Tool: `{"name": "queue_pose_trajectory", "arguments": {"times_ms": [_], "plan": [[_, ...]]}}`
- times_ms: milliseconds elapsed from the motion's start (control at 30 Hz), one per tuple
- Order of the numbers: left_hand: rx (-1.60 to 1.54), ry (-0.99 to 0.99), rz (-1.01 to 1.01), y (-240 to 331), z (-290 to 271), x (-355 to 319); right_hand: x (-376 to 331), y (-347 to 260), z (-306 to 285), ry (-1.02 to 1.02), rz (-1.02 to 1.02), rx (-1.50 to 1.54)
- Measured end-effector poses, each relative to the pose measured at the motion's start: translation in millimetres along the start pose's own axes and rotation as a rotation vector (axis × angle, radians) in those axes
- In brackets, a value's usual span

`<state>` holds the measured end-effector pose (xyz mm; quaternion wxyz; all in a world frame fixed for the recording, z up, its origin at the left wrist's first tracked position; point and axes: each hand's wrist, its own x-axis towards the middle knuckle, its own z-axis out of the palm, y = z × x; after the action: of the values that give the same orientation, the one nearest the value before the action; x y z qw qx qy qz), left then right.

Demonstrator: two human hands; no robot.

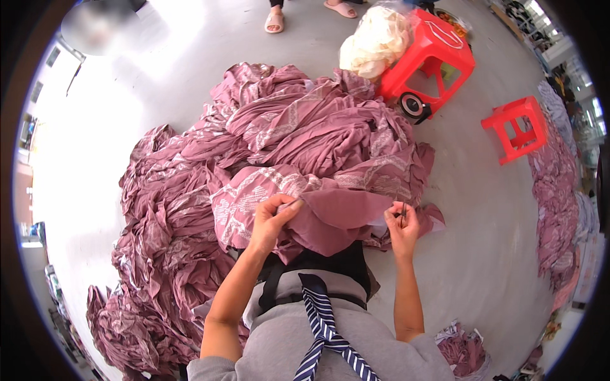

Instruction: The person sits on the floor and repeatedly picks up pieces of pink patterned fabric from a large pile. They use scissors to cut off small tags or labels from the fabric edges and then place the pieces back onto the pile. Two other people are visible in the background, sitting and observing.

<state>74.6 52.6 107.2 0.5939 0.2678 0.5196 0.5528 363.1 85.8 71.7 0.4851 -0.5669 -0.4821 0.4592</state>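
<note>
A mauve cloth with a pale pattern is stretched between my hands over my lap. My left hand is closed, its thumb and fingers pinching the cloth's edge. At the cloth's other end my right hand is closed around a small, thin dark tool, perhaps thread snips; its exact kind is too small to tell. The fingertips of that hand are at the cloth's corner. Just beyond my hands, a big heap of the same mauve patterned cloth spreads over the floor and down my left side.
Beyond the heap at the right stands a red plastic stool, with a black round item by its leg and a cream bundle beside it. Farther right is a second red stool. More cloth lies along the right side. Another person's feet show at the top.
</note>
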Motion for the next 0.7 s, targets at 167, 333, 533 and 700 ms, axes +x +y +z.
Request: {"name": "queue_pose_trajectory", "arguments": {"times_ms": [167,333,533,700], "plan": [[0.213,0.125,0.008,-7.0,-31.4,7.2,3.7,28.7,7.5,0.0,0.031,-0.017],[1.179,0.256,0.606,-0.8,-16.4,14.0,14.9,54.8,14.9,-0.063,0.075,-0.163],[1.122,-0.268,0.718,9.4,78.7,32.2,27.5,-10.1,4.0,-0.177,-0.008,-0.075],[0.741,-0.736,0.19,14.0,109.5,58.4,43.6,-113.1,23.8,-0.43,-0.328,-0.258]]}}
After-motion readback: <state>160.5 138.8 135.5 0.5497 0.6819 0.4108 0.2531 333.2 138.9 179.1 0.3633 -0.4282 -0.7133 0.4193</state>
